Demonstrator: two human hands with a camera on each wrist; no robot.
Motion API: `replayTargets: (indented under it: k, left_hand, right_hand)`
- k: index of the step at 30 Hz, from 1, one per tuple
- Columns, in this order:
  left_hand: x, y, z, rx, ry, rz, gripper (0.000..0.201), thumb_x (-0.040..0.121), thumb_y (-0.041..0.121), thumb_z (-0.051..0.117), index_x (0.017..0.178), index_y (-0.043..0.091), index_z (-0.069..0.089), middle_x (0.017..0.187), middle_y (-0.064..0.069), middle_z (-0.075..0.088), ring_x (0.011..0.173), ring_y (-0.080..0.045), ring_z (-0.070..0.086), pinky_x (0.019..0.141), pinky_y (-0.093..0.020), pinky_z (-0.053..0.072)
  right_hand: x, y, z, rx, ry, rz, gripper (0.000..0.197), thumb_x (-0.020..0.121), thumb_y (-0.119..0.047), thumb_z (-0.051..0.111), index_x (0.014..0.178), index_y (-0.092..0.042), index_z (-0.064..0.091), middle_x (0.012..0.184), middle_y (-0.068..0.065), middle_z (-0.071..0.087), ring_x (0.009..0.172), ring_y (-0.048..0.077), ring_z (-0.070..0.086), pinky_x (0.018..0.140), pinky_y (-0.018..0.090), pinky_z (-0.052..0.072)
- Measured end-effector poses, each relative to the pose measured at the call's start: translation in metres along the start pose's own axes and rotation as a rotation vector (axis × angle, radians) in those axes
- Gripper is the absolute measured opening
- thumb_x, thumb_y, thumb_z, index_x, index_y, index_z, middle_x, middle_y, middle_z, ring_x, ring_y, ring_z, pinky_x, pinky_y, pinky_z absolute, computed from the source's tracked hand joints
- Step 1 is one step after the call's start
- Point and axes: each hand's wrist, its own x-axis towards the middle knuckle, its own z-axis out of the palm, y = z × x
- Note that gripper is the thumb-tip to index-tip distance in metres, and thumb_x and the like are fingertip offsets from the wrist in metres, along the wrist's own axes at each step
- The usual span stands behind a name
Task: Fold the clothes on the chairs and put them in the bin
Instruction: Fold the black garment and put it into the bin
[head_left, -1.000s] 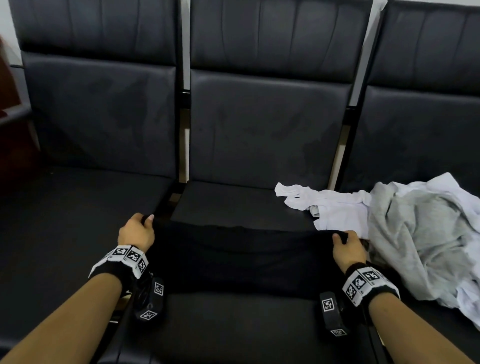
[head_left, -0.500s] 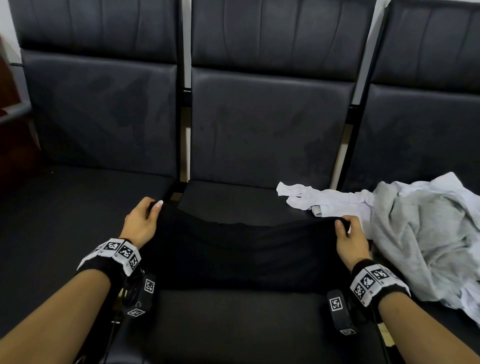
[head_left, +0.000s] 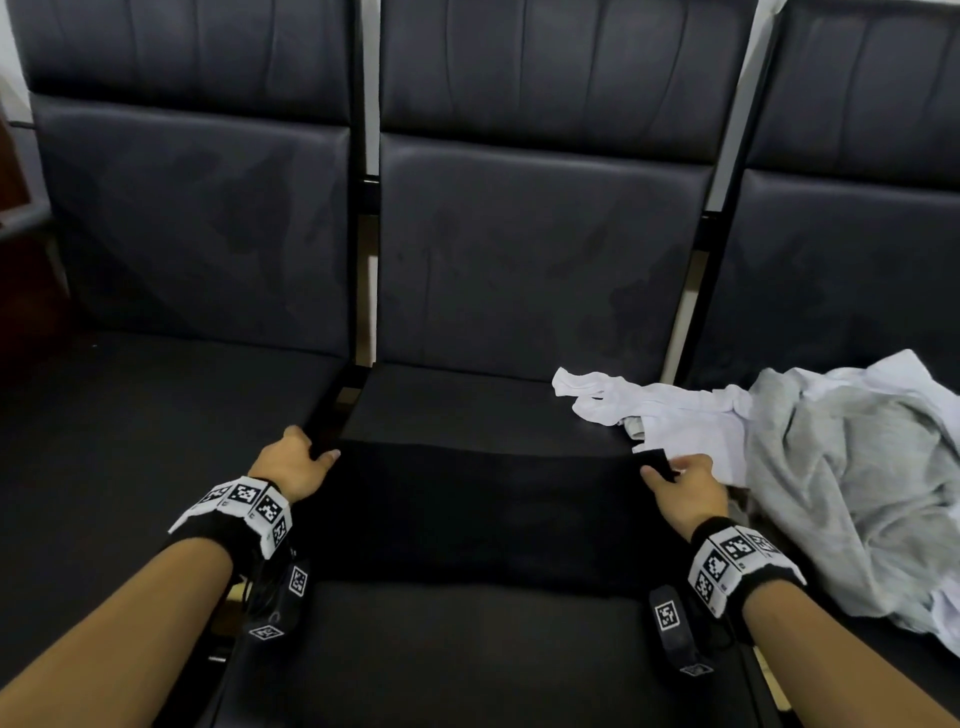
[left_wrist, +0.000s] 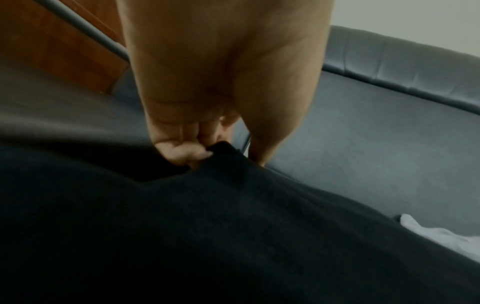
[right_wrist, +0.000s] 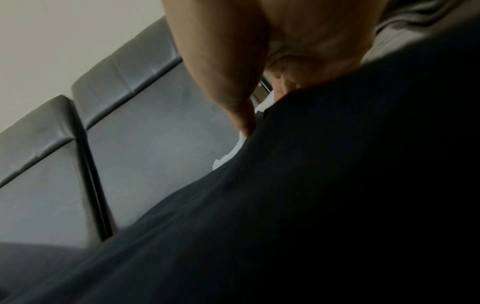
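At lower centre of the head view, the black fabric garment (head_left: 483, 514) lay stretched across the middle dark padded chair seat (head_left: 467, 654), left hand (head_left: 291, 462) and right hand (head_left: 685, 488) each pinching a far corner in their fingers (left_wrist: 182, 153), seemingly to keep the fold's edge taut and straight.

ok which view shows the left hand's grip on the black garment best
The left wrist view: the left hand shows close up, fingers curled round a corner of the black garment. The head view shows that hand from behind at the garment's far left corner, fingertips mostly hidden. The right wrist view shows only the right hand.
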Motion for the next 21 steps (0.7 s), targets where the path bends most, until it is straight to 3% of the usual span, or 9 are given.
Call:
replayTargets:
  k: [3,7,11,14,15,17,19,21]
  left_hand:
    - [-0.002,0.007,-0.007,0.043,0.032,0.021,0.058,0.091,0.044,0.059,0.128,0.003,0.041,0.128,-0.022,0.051,0.119,-0.037,0.05,0.096,-0.041,0.043]
    - [-0.017,0.031,-0.011,0.125,0.04,0.142,0.058,0.089,0.047,0.061,0.13,0.009,0.046,0.13,-0.019,0.047,0.122,-0.037,0.046,0.101,-0.041,0.042]
    - [-0.047,0.069,0.017,0.124,-0.058,0.317,0.051,0.088,0.048,0.062,0.125,0.015,0.052,0.126,-0.014,0.05,0.121,-0.031,0.047,0.103,-0.035,0.041]
    - [-0.077,0.094,0.046,0.16,-0.207,0.397,0.061,0.085,0.057,0.061,0.131,0.02,0.049,0.133,-0.012,0.047,0.127,-0.029,0.044,0.107,-0.038,0.037]
    - [-0.087,0.099,0.056,0.212,-0.27,0.413,0.069,0.084,0.061,0.058,0.138,0.022,0.043,0.141,-0.013,0.042,0.133,-0.03,0.038,0.112,-0.042,0.032]
    - [-0.106,0.103,0.075,0.361,-0.381,0.419,0.084,0.085,0.069,0.048,0.152,0.025,0.021,0.158,-0.015,0.015,0.147,-0.032,0.008,0.119,-0.052,0.01]
    - [-0.117,0.099,0.092,0.503,-0.392,0.42,0.087,0.089,0.072,0.031,0.154,0.027,-0.004,0.159,-0.015,-0.017,0.145,-0.031,-0.022,0.116,-0.058,-0.009]
    - [-0.119,0.095,0.102,0.567,-0.378,0.421,0.084,0.09,0.073,0.02,0.152,0.029,-0.016,0.155,-0.013,-0.031,0.139,-0.029,-0.035,0.113,-0.059,-0.016]
  right_hand:
    - [-0.002,-0.005,-0.008,-0.086,0.051,-0.026,0.045,0.091,-0.03,0.063,0.123,-0.006,0.043,0.125,0.02,0.056,0.118,0.038,0.051,0.096,0.039,0.041]
    - [-0.012,-0.024,-0.008,-0.247,0.147,-0.083,0.044,0.089,-0.026,0.06,0.126,-0.008,0.047,0.133,0.019,0.045,0.125,0.039,0.039,0.1,0.044,0.037]
    - [-0.036,-0.058,0.021,-0.291,0.02,-0.218,0.04,0.086,-0.026,0.059,0.124,-0.016,0.053,0.133,0.012,0.046,0.126,0.033,0.038,0.102,0.039,0.035]
    - [-0.054,-0.077,0.05,-0.291,-0.105,-0.326,0.037,0.087,-0.029,0.06,0.123,-0.019,0.057,0.134,0.007,0.045,0.129,0.029,0.038,0.107,0.036,0.035]
    - [-0.055,-0.081,0.059,-0.305,-0.149,-0.376,0.038,0.089,-0.029,0.059,0.126,-0.018,0.056,0.137,0.006,0.045,0.131,0.028,0.038,0.109,0.035,0.034]
    - [-0.053,-0.09,0.074,-0.364,-0.248,-0.483,0.045,0.095,-0.029,0.052,0.138,-0.015,0.049,0.147,0.005,0.04,0.137,0.025,0.034,0.114,0.035,0.029]
    - [-0.048,-0.096,0.086,-0.481,-0.361,-0.563,0.053,0.101,-0.032,0.041,0.149,-0.014,0.032,0.158,0.002,0.025,0.146,0.02,0.021,0.119,0.036,0.02]
    - [-0.046,-0.097,0.097,-0.616,-0.461,-0.594,0.054,0.104,-0.034,0.03,0.155,-0.019,0.017,0.163,-0.004,0.009,0.15,0.016,0.006,0.121,0.041,0.01]
